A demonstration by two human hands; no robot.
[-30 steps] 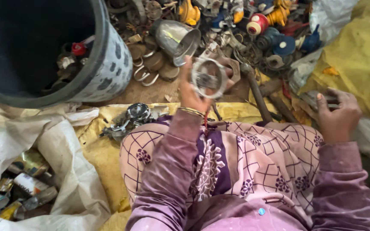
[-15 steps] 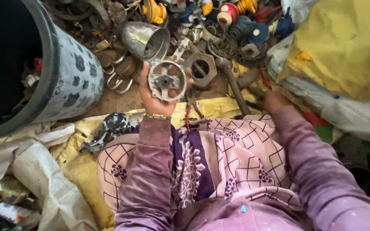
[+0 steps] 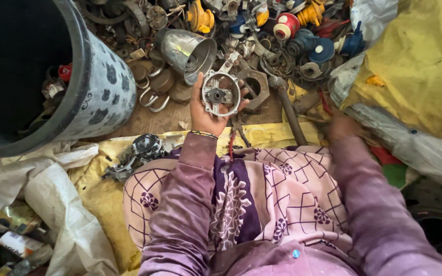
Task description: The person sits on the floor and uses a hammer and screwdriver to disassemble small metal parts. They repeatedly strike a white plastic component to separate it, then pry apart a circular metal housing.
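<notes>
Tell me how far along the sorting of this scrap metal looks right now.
Some of it looks done: a few metal parts already lie inside the dark bin. In hand: the left hand holds up a round silver metal housing, while the right hand rests low by the yellow sack. Most seems left: a big scrap pile covers the ground ahead.
</notes>
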